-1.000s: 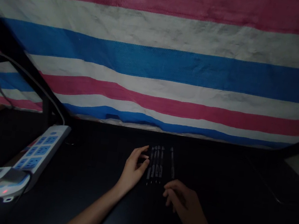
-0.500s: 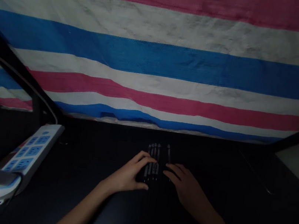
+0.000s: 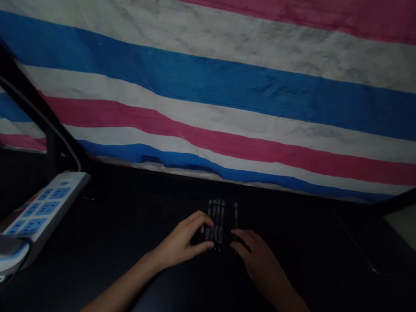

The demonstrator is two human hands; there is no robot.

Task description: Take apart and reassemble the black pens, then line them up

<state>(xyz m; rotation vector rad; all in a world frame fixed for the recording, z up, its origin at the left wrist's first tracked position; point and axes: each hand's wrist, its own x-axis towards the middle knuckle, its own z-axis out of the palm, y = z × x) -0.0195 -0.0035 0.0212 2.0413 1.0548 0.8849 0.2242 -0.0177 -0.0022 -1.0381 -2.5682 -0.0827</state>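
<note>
Several slim dark pens (image 3: 218, 215) lie side by side in a row on the black tabletop (image 3: 291, 226). My left hand (image 3: 183, 238) is at the left side of this row, thumb and index finger apart in a C shape, their tips by the nearest pens. A single pen (image 3: 236, 213) lies apart, a short gap to the right of the row. On its lower part rest the bent fingers of my right hand (image 3: 251, 254), which seem closed about it; the thumb is hidden. Dim light blurs the pens' details.
A white power strip (image 3: 54, 214) with blue sockets, a plugged-in adapter (image 3: 2, 246) and a red light lies at the left. Behind the table hangs a striped red, white and blue sheet (image 3: 219, 82). A dark flat edge shows at the right.
My left index finger has drawn back from across the row, and the thumb has moved up and right toward the pens. My right hand has hardly moved.
</note>
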